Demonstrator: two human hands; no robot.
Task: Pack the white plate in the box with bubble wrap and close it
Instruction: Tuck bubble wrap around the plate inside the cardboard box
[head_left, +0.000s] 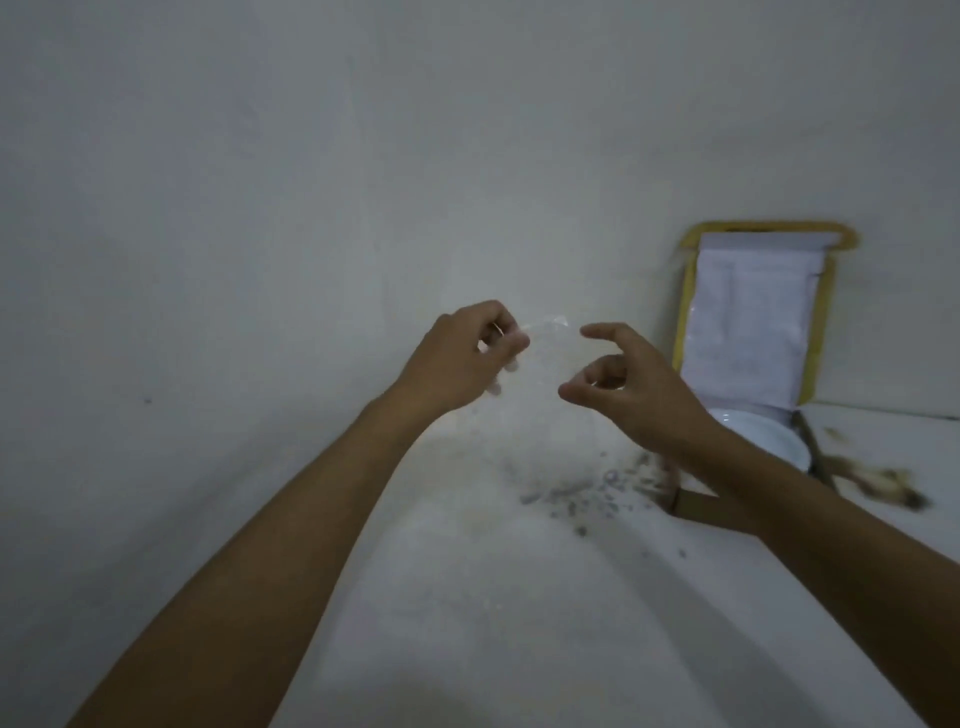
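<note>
1. Two bare hands are raised in the head view above a white bench (467, 597), in front of a pale wall.
2. The left hand (462, 364) has its grip pinched shut on the top edge of a clear sheet of bubble wrap (540, 415), which hangs down from the fingers toward the bench; the sheet is faint and blurred.
3. The right hand (631, 384) is just to the right of that grip, its fingers curled and spread, the grip open and apart from the sheet's top edge.
4. Beyond and to the right of the right hand stands the box (753, 322), its lid tipped up against the wall.
5. The white plate (763, 434) lies inside the box, partly hidden behind the right wrist.
6. Dark specks and a brown stain (878, 480) mark the bench near the box.
</note>
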